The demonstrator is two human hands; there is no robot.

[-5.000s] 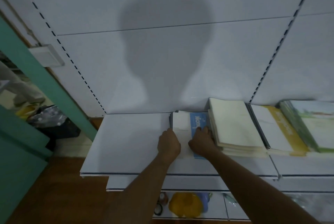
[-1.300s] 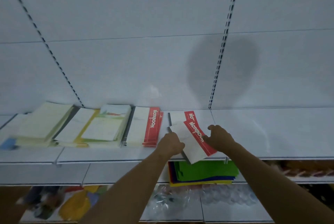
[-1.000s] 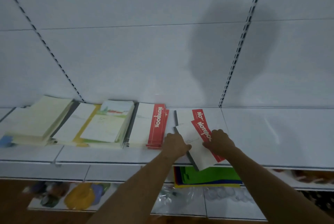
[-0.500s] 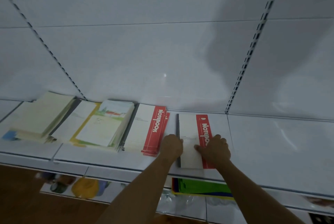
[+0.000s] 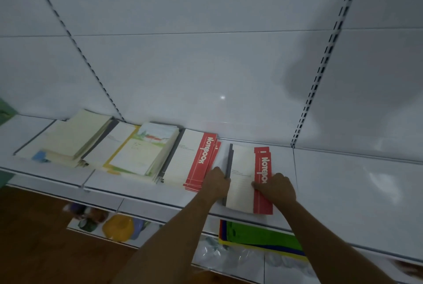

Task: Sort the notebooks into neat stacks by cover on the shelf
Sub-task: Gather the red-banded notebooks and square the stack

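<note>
A small pile of red-and-white "Notebook" notebooks [image 5: 247, 169] lies on the white shelf [image 5: 343, 180]. My left hand [image 5: 216, 180] presses against its dark spine side, and my right hand [image 5: 275, 188] rests on its red strip near the front. Both hands hold the pile between them. Just left of it sits a taller stack of the same red notebooks [image 5: 194, 160]. Further left are a stack with a landscape cover [image 5: 142, 153], a yellow-edged one [image 5: 114, 144] and a cream stack [image 5: 73, 137] partly over a blue-cornered notebook [image 5: 40, 155].
The shelf's white back panel has slotted uprights [image 5: 320, 70]. To the right of my hands the shelf is bare. A lower shelf holds coloured paper sheets [image 5: 263, 235], clear plastic packs [image 5: 224, 254] and a yellow item [image 5: 117, 226]. Wooden floor lies at the lower left.
Five seconds ago my hands were at a blue notebook stack further left. Within the last second the skewed top red notebook has been squared onto its pile, and my hands now clamp both sides.
</note>
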